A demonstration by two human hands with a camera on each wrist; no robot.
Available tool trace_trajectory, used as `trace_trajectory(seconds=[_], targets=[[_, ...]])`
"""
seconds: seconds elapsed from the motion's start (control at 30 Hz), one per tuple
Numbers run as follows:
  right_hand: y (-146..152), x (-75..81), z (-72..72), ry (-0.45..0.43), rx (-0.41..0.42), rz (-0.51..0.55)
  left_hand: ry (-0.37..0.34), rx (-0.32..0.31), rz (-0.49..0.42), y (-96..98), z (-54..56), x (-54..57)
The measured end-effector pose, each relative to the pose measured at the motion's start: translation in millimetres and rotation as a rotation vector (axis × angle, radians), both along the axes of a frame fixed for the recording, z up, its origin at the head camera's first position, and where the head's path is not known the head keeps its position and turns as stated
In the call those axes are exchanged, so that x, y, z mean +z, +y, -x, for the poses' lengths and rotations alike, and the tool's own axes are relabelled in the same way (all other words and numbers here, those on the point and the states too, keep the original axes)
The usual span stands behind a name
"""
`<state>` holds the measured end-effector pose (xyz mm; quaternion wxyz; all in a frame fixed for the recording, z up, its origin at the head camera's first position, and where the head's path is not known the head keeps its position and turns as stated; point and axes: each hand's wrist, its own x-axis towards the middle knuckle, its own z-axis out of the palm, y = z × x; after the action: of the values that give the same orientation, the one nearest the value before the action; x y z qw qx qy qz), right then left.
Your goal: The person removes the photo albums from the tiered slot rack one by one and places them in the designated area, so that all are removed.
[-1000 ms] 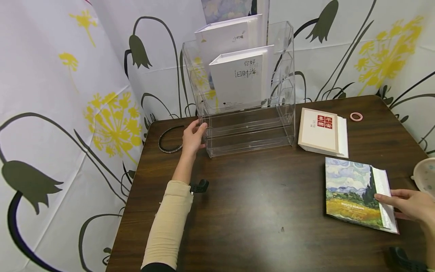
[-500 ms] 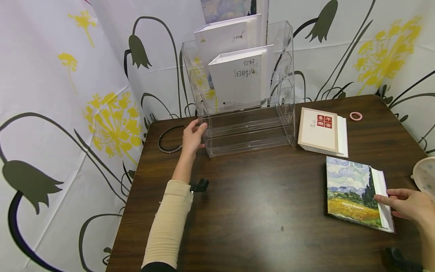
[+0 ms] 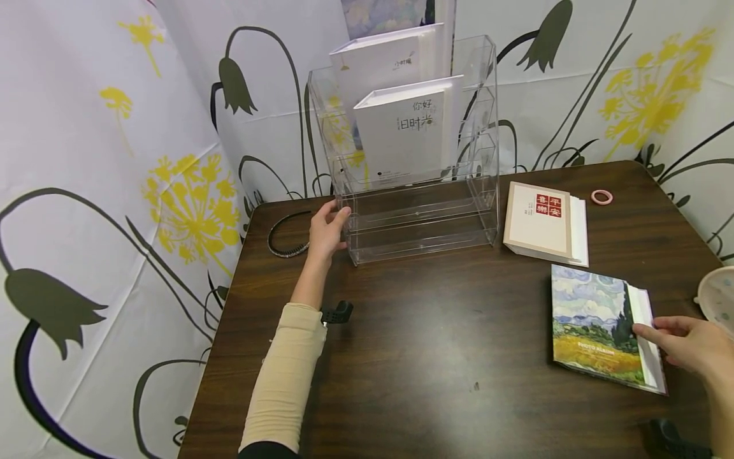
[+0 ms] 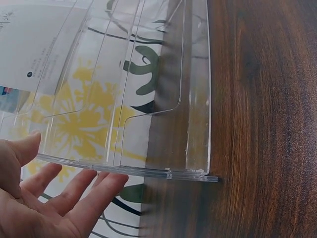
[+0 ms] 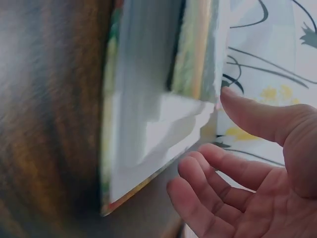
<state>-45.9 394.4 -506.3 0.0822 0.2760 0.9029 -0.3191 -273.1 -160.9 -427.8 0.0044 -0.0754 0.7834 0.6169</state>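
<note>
My left hand (image 3: 325, 231) grips the left side of a clear acrylic rack (image 3: 421, 245), with the thumb in front and fingers behind the edge. The left wrist view shows the same rack (image 4: 163, 174) between thumb and fingertips. On the right, my right hand (image 3: 696, 344) pinches the loose edge of a photo album (image 3: 593, 325) with a painted landscape cover. Its thumb lies over the white page edge and its fingers are under it. From the right wrist, the album (image 5: 148, 124) shows pages fanned apart beside my fingers.
Two white albums (image 3: 401, 137) and a painted one (image 3: 384, 16) stand in the rack's upper tiers. A beige album (image 3: 539, 220) lies right of the rack, near a pink ring (image 3: 601, 197) and a pale bowl (image 3: 719, 296). A dark headband (image 3: 281, 254) lies left of the rack.
The right hand has drawn the photo album's loose edge slightly inward, and its lower fingers have shifted a little. The left hand and the rack stay where they were.
</note>
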Motion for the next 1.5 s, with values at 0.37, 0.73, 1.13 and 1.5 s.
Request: trace_trajectory(seconds=[0.37,0.73,1.13,1.5], targets=[[-45.0,53.1,21.8,0.213,0.122,-0.149,-0.008,0.004,-0.006,0.7,-0.2,-0.1],[-125.6,88.6,90.2,0.562,0.429,0.075,-0.009,0.003,-0.008,0.0,-1.5,2.3],[-202.6,135.3,182.8,0.765,0.493,0.235,0.018,0.01,-0.012,0.3,-0.9,0.3],[-232.0,167.5,243.2,0.649,0.412,0.205,0.033,0.009,0.005,0.2,-0.9,-0.3]])
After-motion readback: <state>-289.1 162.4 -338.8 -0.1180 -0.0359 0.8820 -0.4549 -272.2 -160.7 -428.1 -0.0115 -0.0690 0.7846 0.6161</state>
